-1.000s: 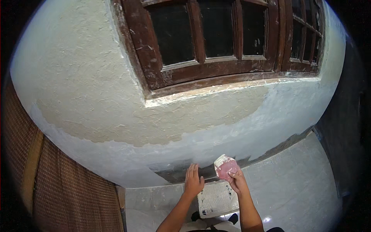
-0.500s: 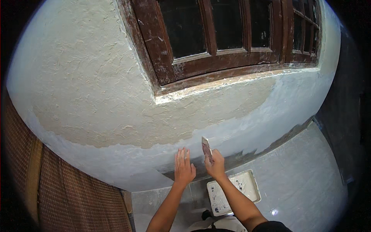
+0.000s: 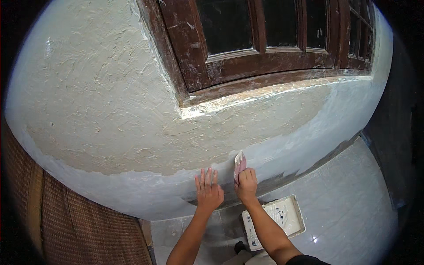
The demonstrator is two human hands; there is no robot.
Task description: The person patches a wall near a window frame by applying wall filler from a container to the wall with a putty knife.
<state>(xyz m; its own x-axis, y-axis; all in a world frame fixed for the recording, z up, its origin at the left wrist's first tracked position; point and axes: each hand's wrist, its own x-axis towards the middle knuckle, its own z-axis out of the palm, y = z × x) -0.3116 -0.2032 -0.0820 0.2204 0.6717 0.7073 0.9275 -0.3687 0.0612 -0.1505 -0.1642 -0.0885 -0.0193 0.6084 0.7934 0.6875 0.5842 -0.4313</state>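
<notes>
My right hand (image 3: 246,185) is closed round a flat putty knife (image 3: 240,164) with a pinkish face and off-white paste along its upper edge. The putty knife stands up in front of the wall (image 3: 115,128); whether it touches is hard to tell. My left hand (image 3: 208,191) has its fingers spread, palm toward the lower wall, left of the knife. Rough cream coating covers the wall's upper part, with a smoother bluish-white band below it and a dark grey strip at the foot.
A paint tray (image 3: 302,224) smeared with off-white paste sits on the grey tiled floor (image 3: 335,198), partly behind my right forearm. A brown wooden window frame (image 3: 274,66) is set into the wall above. Woven brown matting (image 3: 84,221) stands at the left.
My right hand has shifted slightly, and the putty knife has turned to show more of its pinkish face. The left hand's fingers are spread wider. The whole view has moved a little.
</notes>
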